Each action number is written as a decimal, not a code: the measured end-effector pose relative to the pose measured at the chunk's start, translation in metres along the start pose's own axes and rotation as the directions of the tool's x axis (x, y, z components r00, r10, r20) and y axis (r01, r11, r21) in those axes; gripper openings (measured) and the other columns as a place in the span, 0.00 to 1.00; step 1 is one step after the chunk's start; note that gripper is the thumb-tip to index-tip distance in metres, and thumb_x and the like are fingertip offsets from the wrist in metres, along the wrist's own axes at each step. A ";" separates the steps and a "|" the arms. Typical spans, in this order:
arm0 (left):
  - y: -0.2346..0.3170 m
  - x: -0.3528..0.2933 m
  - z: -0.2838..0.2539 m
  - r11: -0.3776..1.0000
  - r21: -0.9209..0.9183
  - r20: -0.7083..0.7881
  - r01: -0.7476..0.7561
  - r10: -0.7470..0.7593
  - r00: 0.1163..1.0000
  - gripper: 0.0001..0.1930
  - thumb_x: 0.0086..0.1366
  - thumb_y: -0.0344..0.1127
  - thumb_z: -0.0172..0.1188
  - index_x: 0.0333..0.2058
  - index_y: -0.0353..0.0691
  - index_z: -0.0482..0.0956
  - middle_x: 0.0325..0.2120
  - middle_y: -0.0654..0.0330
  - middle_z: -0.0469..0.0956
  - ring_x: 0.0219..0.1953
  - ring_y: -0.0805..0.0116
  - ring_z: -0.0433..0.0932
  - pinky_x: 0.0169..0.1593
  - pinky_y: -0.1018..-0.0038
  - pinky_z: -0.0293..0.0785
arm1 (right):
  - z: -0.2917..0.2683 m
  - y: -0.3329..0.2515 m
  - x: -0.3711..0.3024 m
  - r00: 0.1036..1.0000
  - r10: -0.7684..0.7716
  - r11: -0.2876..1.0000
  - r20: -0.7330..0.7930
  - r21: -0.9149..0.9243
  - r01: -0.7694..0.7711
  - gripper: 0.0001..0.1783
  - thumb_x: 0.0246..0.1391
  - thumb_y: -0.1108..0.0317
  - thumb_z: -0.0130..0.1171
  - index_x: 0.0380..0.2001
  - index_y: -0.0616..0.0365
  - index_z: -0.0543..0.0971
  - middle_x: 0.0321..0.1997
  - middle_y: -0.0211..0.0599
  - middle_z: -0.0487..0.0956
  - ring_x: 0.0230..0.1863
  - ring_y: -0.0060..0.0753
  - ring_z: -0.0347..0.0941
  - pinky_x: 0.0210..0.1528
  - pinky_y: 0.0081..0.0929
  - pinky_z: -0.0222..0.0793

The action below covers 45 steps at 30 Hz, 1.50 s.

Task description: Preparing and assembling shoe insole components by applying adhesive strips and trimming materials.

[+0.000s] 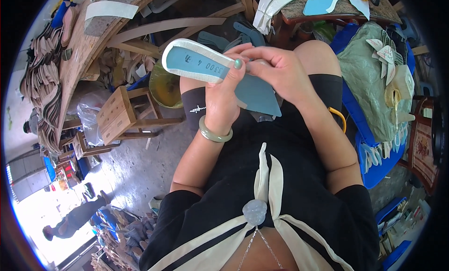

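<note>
A shoe insole (189, 59), blue with a white rim folded around its heel end, is held up in front of my lap. My left hand (225, 86) is closed on its narrow middle, thumb lying over the blue face. My right hand (283, 72) pinches at the insole's far edge, close to the left fingertips; what lies between those fingers is partly hidden. Below both hands, the wide blue front part (257, 98) of the insole hangs over my dark shorts.
A wooden bench (75, 79) with stacked shoe pieces stands on the left, beside a wooden stool (114, 114) and a yellowish bucket (163, 86). A small table (299, 11) holds white and blue pieces. Right, a green plastic sheet (367, 79) bears more pieces. Someone (77, 217) is far left.
</note>
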<state>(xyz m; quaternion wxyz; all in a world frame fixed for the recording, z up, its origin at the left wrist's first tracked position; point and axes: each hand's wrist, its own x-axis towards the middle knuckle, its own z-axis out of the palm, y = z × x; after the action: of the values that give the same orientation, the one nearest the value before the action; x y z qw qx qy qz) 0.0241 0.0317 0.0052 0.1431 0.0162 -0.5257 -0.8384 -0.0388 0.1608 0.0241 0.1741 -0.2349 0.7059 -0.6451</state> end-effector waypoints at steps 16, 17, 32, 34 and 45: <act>0.009 -0.005 0.004 0.976 -0.214 -0.201 0.044 -0.088 0.976 0.18 0.63 0.42 0.59 0.42 0.31 0.70 0.39 0.49 0.74 0.45 0.56 0.76 0.49 0.63 0.72 | -0.003 0.017 -0.025 0.981 0.171 0.968 -0.087 0.202 -0.151 0.11 0.54 0.65 0.61 0.38 0.60 0.82 0.24 0.25 0.78 0.26 0.12 0.70 0.27 0.12 0.65; 0.010 -0.005 0.005 0.976 -0.215 -0.201 0.044 -0.088 0.976 0.18 0.63 0.42 0.59 0.42 0.31 0.70 0.39 0.49 0.74 0.45 0.56 0.76 0.49 0.63 0.72 | -0.004 0.016 -0.024 0.981 0.171 0.968 -0.087 0.201 -0.151 0.11 0.54 0.65 0.61 0.38 0.60 0.82 0.24 0.25 0.78 0.26 0.12 0.70 0.27 0.12 0.65; -0.001 -0.008 -0.018 0.997 -0.024 0.113 0.076 -0.073 0.991 0.13 0.63 0.31 0.58 0.46 0.34 0.74 0.42 0.51 0.78 0.52 0.61 0.74 0.54 0.68 0.68 | -0.005 0.024 -0.012 0.986 0.102 0.897 0.130 0.417 -0.148 0.08 0.52 0.67 0.61 0.31 0.61 0.82 0.29 0.26 0.78 0.29 0.14 0.68 0.32 0.15 0.64; -0.005 -0.015 -0.017 0.986 -0.098 0.112 0.136 -0.125 0.986 0.12 0.64 0.32 0.57 0.46 0.34 0.74 0.42 0.52 0.78 0.51 0.61 0.74 0.55 0.67 0.68 | -0.017 0.028 -0.008 0.962 0.170 0.855 0.214 0.453 -0.252 0.08 0.51 0.69 0.61 0.34 0.61 0.80 0.28 0.26 0.77 0.28 0.14 0.67 0.32 0.15 0.63; 0.006 -0.002 -0.024 0.505 0.661 0.599 -0.555 0.090 0.796 0.13 0.63 0.34 0.57 0.44 0.34 0.75 0.42 0.53 0.77 0.47 0.58 0.76 0.49 0.71 0.71 | -0.049 0.018 -0.019 0.991 0.091 0.975 0.099 -0.211 -0.069 0.17 0.53 0.72 0.56 0.48 0.57 0.70 0.25 0.26 0.73 0.25 0.19 0.68 0.29 0.17 0.64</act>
<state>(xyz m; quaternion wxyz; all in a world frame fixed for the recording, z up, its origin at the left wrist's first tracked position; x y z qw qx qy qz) 0.0311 0.0088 -0.0006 0.1406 -0.2360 -0.8595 -0.4311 -0.0518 0.2134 0.0105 0.2124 -0.2577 0.7678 -0.5468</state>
